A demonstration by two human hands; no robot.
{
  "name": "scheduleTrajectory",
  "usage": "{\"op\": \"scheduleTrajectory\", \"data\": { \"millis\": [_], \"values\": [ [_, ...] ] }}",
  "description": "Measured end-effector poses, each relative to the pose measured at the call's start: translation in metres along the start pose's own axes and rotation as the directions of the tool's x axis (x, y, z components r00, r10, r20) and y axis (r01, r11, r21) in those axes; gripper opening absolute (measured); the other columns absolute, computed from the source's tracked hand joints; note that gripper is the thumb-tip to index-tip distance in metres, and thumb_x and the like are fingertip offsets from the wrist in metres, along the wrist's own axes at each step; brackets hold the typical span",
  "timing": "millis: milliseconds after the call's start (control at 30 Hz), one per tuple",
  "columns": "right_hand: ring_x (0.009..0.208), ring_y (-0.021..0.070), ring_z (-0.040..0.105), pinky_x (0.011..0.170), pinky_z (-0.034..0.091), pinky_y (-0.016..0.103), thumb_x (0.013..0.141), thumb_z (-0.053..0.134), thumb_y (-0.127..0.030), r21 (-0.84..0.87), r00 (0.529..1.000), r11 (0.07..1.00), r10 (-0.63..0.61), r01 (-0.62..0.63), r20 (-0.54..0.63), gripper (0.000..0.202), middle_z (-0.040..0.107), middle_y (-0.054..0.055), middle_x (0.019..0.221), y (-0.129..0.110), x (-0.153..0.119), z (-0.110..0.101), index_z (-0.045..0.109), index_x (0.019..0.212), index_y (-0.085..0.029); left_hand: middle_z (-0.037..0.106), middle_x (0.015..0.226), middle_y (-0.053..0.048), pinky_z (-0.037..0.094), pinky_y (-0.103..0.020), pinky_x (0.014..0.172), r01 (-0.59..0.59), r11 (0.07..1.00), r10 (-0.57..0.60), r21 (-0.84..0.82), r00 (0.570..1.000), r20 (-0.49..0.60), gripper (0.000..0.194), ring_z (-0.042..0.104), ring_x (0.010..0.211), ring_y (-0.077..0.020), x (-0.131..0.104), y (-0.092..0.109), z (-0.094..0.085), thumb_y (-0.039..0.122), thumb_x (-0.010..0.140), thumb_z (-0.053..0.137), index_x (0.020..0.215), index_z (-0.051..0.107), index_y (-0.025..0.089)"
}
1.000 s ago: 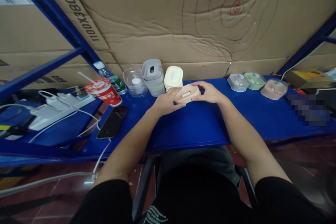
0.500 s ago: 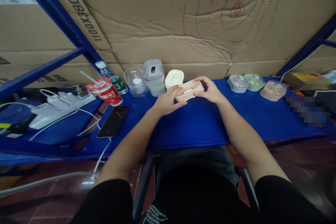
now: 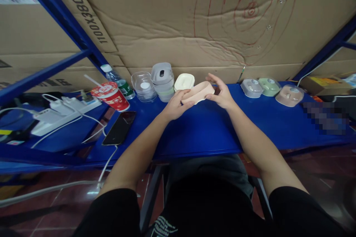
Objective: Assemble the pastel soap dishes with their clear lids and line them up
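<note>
A pink plastic lid (image 3: 198,92) is held tilted just above the blue table (image 3: 211,129), at its middle rear. My left hand (image 3: 175,106) grips the lid's left end with thumb and fingers. My right hand (image 3: 221,94) holds its right end, fingers partly spread. Right behind the lid sits a cream lidded container (image 3: 184,81). To its left stand a stack of grey lidded containers (image 3: 162,80) and a clear container (image 3: 143,86).
Three lidded containers, grey (image 3: 251,87), green (image 3: 269,85) and pink (image 3: 289,94), stand at the right rear. On the left are a red paper cup (image 3: 110,97), a water bottle (image 3: 119,82), a phone (image 3: 119,128) on a cable and a white power strip (image 3: 62,113). Cardboard (image 3: 194,26) walls the back.
The pink lid rose off the table and tipped up, its top now facing away. My right hand's fingers opened out while both hands kept hold.
</note>
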State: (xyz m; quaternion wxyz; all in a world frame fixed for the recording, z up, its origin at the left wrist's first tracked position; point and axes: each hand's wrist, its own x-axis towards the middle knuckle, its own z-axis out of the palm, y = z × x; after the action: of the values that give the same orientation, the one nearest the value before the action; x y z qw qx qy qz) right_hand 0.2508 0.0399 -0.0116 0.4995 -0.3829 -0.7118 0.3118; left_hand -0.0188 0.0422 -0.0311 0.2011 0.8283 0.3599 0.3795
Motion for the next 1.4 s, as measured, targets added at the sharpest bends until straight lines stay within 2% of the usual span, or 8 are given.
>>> {"op": "scheduleTrajectory", "data": {
  "millis": [200, 367, 533, 700, 867, 1033, 1133, 1400],
  "values": [
    [0.145, 0.0405, 0.054, 0.103, 0.06, 0.056, 0.069, 0.061, -0.101, -0.082, 0.988, 0.996, -0.046, 0.034, -0.148, 0.121, 0.046, 0.019, 0.165, 0.005, 0.002, 0.019, 0.029, 0.166, -0.035, 0.062, 0.146, -0.017, 0.047, -0.053, 0.119, -0.025, 0.999, 0.02, -0.039, 0.994, -0.106, 0.072, 0.06, 0.138, -0.0344, 0.002, -0.009, 0.005, 0.067, 0.096, 0.061, 0.149, 0.059, 0.02],
    [0.144, 0.0388, 0.055, 0.103, 0.06, 0.055, 0.069, 0.053, -0.105, -0.088, 0.96, 0.994, -0.088, 0.067, -0.265, 0.114, 0.057, 0.019, 0.153, 0.013, -0.001, 0.037, 0.04, 0.157, -0.034, 0.067, 0.134, -0.017, 0.051, -0.053, 0.115, -0.042, 0.995, 0.012, -0.09, 0.949, -0.314, 0.075, 0.066, 0.128, -0.0332, 0.008, -0.02, 0.001, 0.076, 0.097, 0.054, 0.146, 0.063, 0.019],
    [0.13, 0.0367, 0.063, 0.107, 0.056, 0.06, 0.084, 0.036, -0.1, -0.162, 0.932, 0.959, -0.268, 0.233, -0.244, 0.09, 0.064, 0.017, 0.141, 0.018, -0.006, 0.038, 0.054, 0.138, -0.029, 0.071, 0.128, -0.017, 0.053, -0.052, 0.112, -0.072, 0.985, 0.006, -0.156, 0.922, -0.387, 0.079, 0.069, 0.123, -0.0334, 0.011, -0.024, 0.002, 0.081, 0.091, 0.06, 0.139, 0.069, 0.019],
    [0.131, 0.0334, 0.062, 0.112, 0.052, 0.058, 0.098, 0.05, -0.08, -0.32, 0.892, 0.863, -0.441, 0.391, -0.099, 0.062, 0.064, 0.015, 0.138, 0.008, -0.007, 0.024, 0.053, 0.133, -0.03, 0.072, 0.127, -0.016, 0.053, -0.054, 0.113, -0.081, 0.983, 0.003, -0.165, 0.903, -0.43, 0.071, 0.068, 0.123, -0.0335, 0.011, -0.025, 0.003, 0.077, 0.093, 0.062, 0.136, 0.071, 0.021],
    [0.111, 0.0289, 0.068, 0.099, 0.059, 0.053, 0.104, 0.047, -0.07, -0.414, 0.867, 0.84, -0.458, 0.35, -0.197, 0.044, 0.068, 0.011, 0.116, 0.0, -0.007, 0.027, 0.06, 0.117, -0.029, 0.064, 0.138, -0.016, 0.05, -0.054, 0.116, -0.082, 0.993, 0.016, -0.082, 0.797, -0.604, 0.073, 0.063, 0.132, -0.0342, 0.01, -0.028, -0.017, 0.068, 0.089, 0.072, 0.144, 0.059, 0.022],
    [0.123, 0.0332, 0.064, 0.104, 0.057, 0.059, 0.093, 0.071, -0.065, -0.507, 0.873, 0.839, -0.385, 0.196, -0.301, 0.042, 0.064, 0.012, 0.125, 0.007, -0.004, 0.037, 0.066, 0.114, -0.029, 0.049, 0.152, -0.016, 0.039, -0.053, 0.127, -0.002, 0.997, 0.062, 0.079, 0.626, -0.777, 0.092, 0.05, 0.146, -0.0351, 0.011, -0.034, -0.044, 0.057, 0.08, 0.084, 0.153, 0.04, 0.021],
    [0.127, 0.0334, 0.062, 0.107, 0.057, 0.059, 0.091, 0.077, -0.055, -0.538, 0.88, 0.833, -0.349, 0.133, -0.323, 0.036, 0.062, 0.012, 0.129, 0.012, 0.006, 0.042, 0.069, 0.114, -0.029, 0.04, 0.159, -0.019, 0.032, -0.053, 0.131, 0.08, 0.991, 0.047, 0.109, 0.553, -0.832, 0.099, 0.042, 0.153, -0.0353, 0.012, -0.041, -0.055, 0.054, 0.081, 0.085, 0.156, 0.03, 0.02],
    [0.124, 0.0325, 0.067, 0.099, 0.063, 0.05, 0.097, 0.071, -0.044, -0.659, 0.937, 0.751, -0.262, 0.048, -0.23, 0.035, 0.063, 0.015, 0.137, 0.008, 0.038, 0.07, 0.069, 0.126, -0.024, 0.041, 0.156, -0.022, 0.031, -0.058, 0.13, 0.269, 0.952, -0.008, 0.145, 0.496, -0.868, 0.099, 0.039, 0.154, -0.0378, 0.011, -0.05, -0.057, 0.046, 0.079, 0.088, 0.156, 0.032, 0.02]
  ]
}}
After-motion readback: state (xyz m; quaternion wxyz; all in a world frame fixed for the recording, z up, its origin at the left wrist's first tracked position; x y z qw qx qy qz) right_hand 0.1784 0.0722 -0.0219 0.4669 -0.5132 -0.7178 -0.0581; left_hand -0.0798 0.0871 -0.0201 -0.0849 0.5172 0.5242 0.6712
